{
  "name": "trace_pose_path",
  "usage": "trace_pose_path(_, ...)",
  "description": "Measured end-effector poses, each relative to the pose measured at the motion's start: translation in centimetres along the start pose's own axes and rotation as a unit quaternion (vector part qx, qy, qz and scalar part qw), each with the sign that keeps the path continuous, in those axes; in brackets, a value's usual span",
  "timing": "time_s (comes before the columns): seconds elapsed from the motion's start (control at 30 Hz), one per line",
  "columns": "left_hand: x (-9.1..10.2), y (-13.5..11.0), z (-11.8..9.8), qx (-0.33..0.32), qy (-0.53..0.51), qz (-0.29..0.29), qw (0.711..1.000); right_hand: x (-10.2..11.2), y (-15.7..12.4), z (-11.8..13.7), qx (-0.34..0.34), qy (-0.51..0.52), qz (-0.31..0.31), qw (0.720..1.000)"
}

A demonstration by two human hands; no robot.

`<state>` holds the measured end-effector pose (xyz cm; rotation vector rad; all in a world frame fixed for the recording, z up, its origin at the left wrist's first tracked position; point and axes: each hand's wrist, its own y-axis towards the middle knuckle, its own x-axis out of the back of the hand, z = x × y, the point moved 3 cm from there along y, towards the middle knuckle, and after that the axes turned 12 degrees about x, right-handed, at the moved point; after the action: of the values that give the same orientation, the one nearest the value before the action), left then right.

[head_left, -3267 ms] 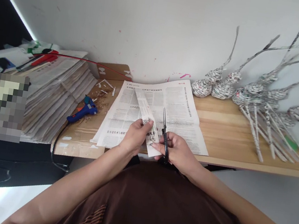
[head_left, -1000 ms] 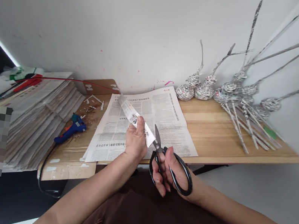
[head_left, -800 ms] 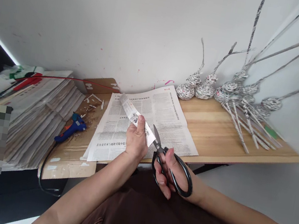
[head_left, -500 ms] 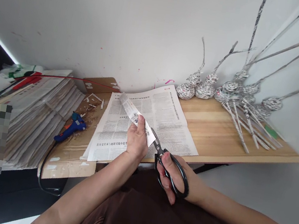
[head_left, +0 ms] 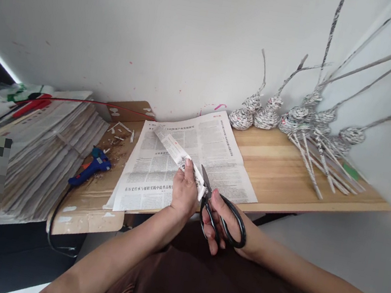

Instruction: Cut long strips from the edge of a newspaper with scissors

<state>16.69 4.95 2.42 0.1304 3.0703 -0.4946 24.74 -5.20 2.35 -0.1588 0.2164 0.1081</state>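
- From where I stand, with the hands as the middle of the clock and twelve toward the wall, the person's left hand (head_left: 186, 187) pinches a folded paper strip (head_left: 170, 146), thumb on top.
- The strip runs out from the thumb toward ten or eleven o'clock, its far end over an open newspaper (head_left: 220, 168); its near end meets the scissors (head_left: 206, 193) close to their pivot.
- The right hand (head_left: 222, 221) has thumb and fingers in the black handles, which stand apart toward four or five o'clock. One blade points to eleven; I can't make out the other.
- The newspaper lies on the wooden table (head_left: 268, 161), ahead at twelve.
- At nine o'clock a blue glue gun (head_left: 93, 168) rests on cardboard (head_left: 91, 221), with a stack of papers (head_left: 62, 149) past it.
- White paper scraps (head_left: 122, 129) lie around ten.
- Woven gourd shapes (head_left: 268, 114) stand from one to two o'clock, rolled paper sticks (head_left: 313, 162) near two.
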Motion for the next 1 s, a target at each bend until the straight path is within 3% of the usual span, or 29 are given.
trace_pose_path(0.3,0.0,-0.1,-0.2,-0.017,0.012,-0.01,1.0,0.6,-0.5,-0.6,0.002,-0.021,0.001,1.0)
trace_pose_path(0.53,-0.3,-0.2,0.2,-0.009,-0.092,0.027,0.995,0.7,-0.6,0.5,0.003,-0.1,-0.007,0.995)
trace_pose_path(0.67,-0.2,0.7,1.1,0.058,-0.204,0.055,0.976,1.1,-0.9,0.9,-0.001,-0.121,-0.012,0.993)
trace_pose_path(0.83,0.5,2.6,0.7,0.148,-0.33,0.139,0.922,1.3,-1.5,1.3,-0.009,-0.151,0.005,0.989)
trace_pose_path(1.0,1.5,4.0,0.1,0.191,-0.355,0.132,0.905,1.2,-1.9,1.8,-0.018,-0.174,0.011,0.984)
